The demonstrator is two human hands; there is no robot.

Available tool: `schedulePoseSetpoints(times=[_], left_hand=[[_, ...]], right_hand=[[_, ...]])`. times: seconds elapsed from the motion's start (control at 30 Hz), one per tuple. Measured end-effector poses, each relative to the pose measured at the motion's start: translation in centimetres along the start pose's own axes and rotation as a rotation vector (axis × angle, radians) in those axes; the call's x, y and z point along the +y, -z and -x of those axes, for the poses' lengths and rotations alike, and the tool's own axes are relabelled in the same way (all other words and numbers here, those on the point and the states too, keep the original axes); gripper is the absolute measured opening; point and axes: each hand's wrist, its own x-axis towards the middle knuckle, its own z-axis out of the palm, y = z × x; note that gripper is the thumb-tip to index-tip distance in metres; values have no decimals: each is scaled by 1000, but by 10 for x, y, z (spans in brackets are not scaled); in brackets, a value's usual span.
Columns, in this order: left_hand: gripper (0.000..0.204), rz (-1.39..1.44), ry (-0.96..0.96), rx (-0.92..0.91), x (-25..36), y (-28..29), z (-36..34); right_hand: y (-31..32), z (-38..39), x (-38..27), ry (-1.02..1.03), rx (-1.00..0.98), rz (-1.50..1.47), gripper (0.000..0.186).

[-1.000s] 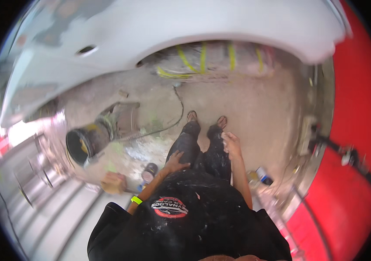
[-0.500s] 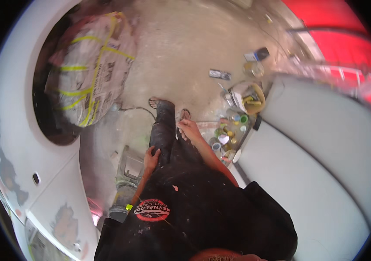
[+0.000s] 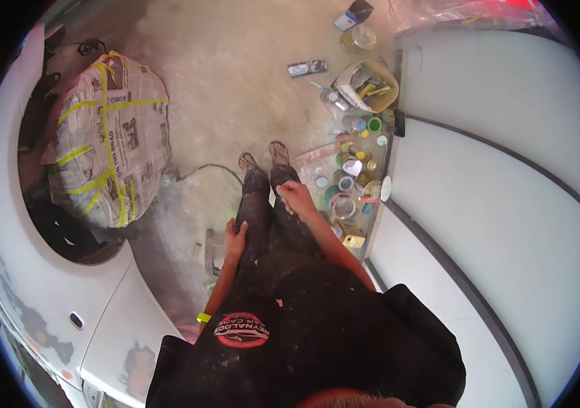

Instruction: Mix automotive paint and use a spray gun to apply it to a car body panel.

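Observation:
My right hand (image 3: 296, 197) is in front of my right thigh, its fingers curled together. What they hold, if anything, I cannot make out. Beside my left thigh hangs my left hand (image 3: 236, 237), thumb and fingers apart, with nothing seen in it. Dark stained trousers (image 3: 254, 207) cover my legs, and my feet are in sandals. To the left is a white car body (image 3: 99, 299) with grey and brownish bare patches. Newspaper held by yellow tape wraps the wheel (image 3: 116, 139) in its wheel arch.
Several paint cans and jars (image 3: 353, 166) stand along the right wall (image 3: 466, 183). Beyond them is a box of tools and scraps (image 3: 369, 87). A flat dark packet (image 3: 307, 68) lies on the floor. A dark hose (image 3: 212, 166) runs near my left foot, and a stool-like frame (image 3: 214, 253) stands by my left hand.
My view has swung, so the car's wrapped wheel sits lower and further left, and the cans show more plainly. My feet now stand nearly level. Both hands keep about the same place.

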Motion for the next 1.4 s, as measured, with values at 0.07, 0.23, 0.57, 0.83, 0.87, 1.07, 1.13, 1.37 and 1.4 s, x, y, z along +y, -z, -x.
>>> schedulePoseSetpoints(times=[0.07,0.23,0.57,0.83,0.87,1.07,1.13,1.37,1.4], left_hand=[[83,-26,29,0,-14,1,-12],[84,34,94,167,-71,30,-51],[108,124,243,421,-123,79,-194],[126,523,459,688,-186,69,-366],[130,461,461,718,-201,68,-389],[134,386,264,1043,-286,99,-497],[129,570,112,1122,-287,84,-534],[86,634,-114,1030,-312,109,-578],[74,648,-123,964,-318,117,-576]], right_hand=[[-2,4,10,-12,30,24,21],[-29,-12,19,-7,12,113,24],[-55,-128,18,55,-127,423,24],[-44,-342,38,586,-216,1077,21],[-45,-362,31,601,-216,1167,21],[-75,-447,18,733,-366,1308,20],[-69,-469,14,718,-444,1359,20],[-86,-505,11,652,-618,1175,20],[-91,-503,12,666,-680,1123,20]])
